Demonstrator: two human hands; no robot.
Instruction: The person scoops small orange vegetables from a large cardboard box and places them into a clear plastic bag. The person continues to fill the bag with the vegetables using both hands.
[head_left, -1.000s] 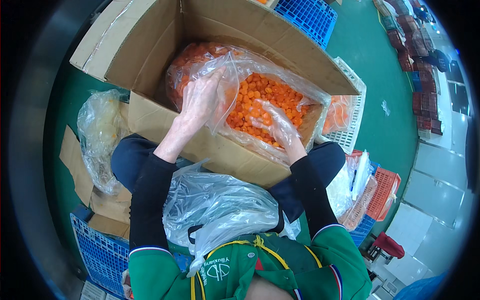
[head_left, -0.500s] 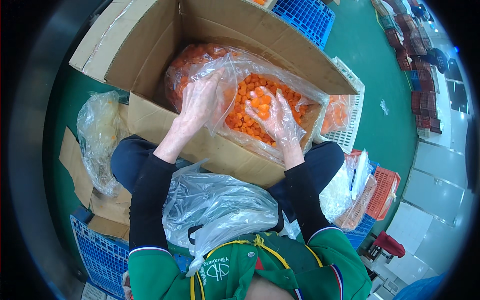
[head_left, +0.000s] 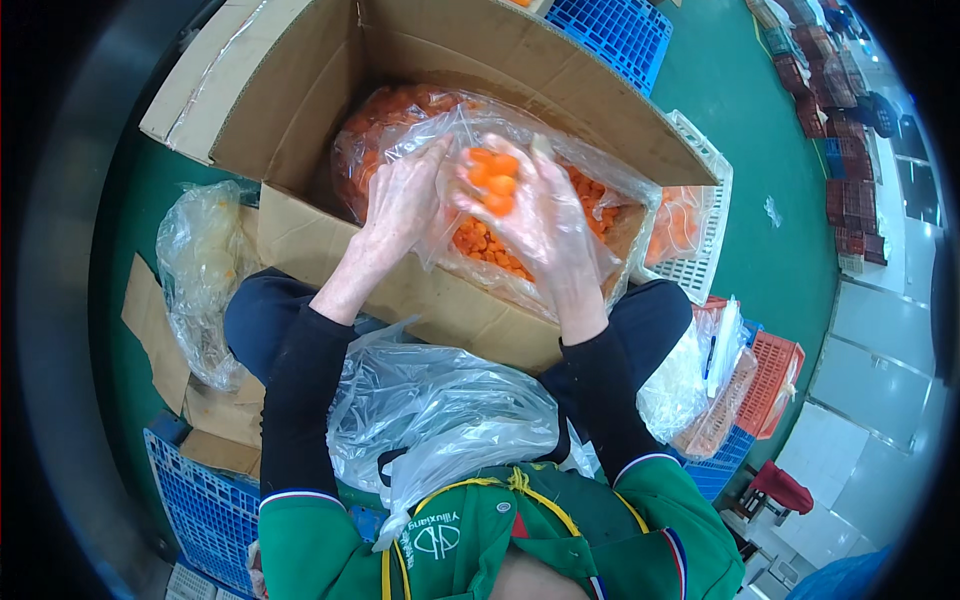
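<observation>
My left hand (head_left: 398, 205) is shut on the top of a small clear plastic bag (head_left: 435, 240), held over a cardboard box (head_left: 410, 300). Just right of it, my right hand (head_left: 535, 220), in a thin clear plastic glove, is cupped around several orange pieces (head_left: 492, 178) at the bag's mouth. Under both hands lies an open plastic liner full of more loose orange pieces (head_left: 480, 240), partly hidden by them. At the box's left end is a further bagged mass of orange pieces (head_left: 385, 105).
A white crate (head_left: 682, 282) holding bagged orange pieces (head_left: 672, 228) stands right of the box. Blue crates (head_left: 200, 510), a red crate (head_left: 770, 375), crumpled plastic (head_left: 200, 290) and flattened cardboard (head_left: 150, 325) surround me. Stacked crates (head_left: 850, 210) line the far right. Clear plastic (head_left: 450, 400) covers my lap.
My right hand has risen out of the loose pieces and moved up and left to the small bag, carrying a cluster of them. My left hand has barely moved.
</observation>
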